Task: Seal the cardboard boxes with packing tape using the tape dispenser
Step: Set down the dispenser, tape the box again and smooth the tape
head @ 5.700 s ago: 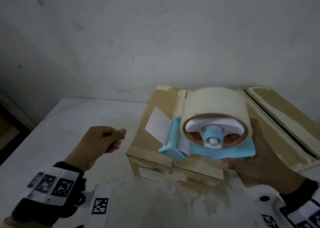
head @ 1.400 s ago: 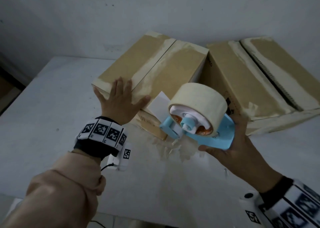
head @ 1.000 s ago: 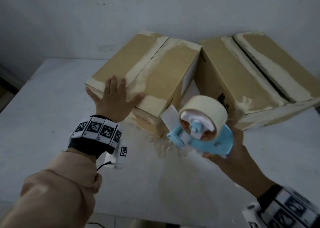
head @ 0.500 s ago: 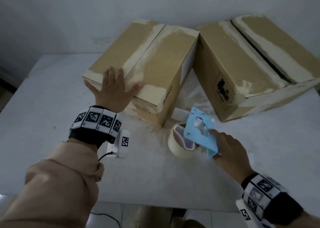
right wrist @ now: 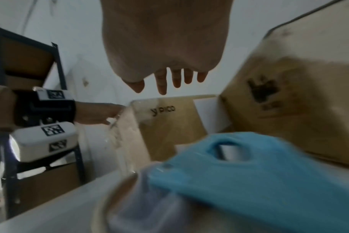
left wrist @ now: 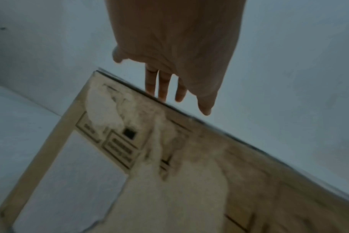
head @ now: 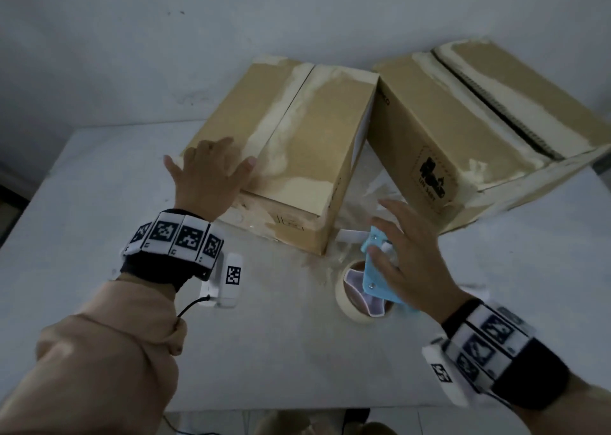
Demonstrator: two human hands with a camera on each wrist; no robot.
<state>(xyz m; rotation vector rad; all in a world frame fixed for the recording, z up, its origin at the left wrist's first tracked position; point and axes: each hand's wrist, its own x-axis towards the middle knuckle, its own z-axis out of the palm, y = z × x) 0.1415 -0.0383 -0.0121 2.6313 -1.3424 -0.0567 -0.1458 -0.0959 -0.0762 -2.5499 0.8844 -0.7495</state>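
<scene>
Two cardboard boxes stand on the white table (head: 99,203). My left hand (head: 211,176) lies flat with spread fingers on the near left corner of the smaller box (head: 307,136), whose top seam carries pale tape. The larger box (head: 479,120) sits to the right, its top seam a dark gap. The blue tape dispenser (head: 377,275) with its beige tape roll (head: 347,299) lies on the table in front of the boxes. My right hand (head: 406,259) hovers just over it with fingers straight and spread, holding nothing. In the right wrist view the dispenser (right wrist: 259,181) lies below the open fingers (right wrist: 177,78).
A grey wall rises right behind the boxes. The table's front edge (head: 297,408) is near my body. A dark metal shelf (right wrist: 2,94) with cardboard boxes stands to the left of the table in the right wrist view.
My right hand carried the dispenser down from the box to the table, laid it there and let go, its fingers now spread. The left hand has stayed flat on the smaller box.
</scene>
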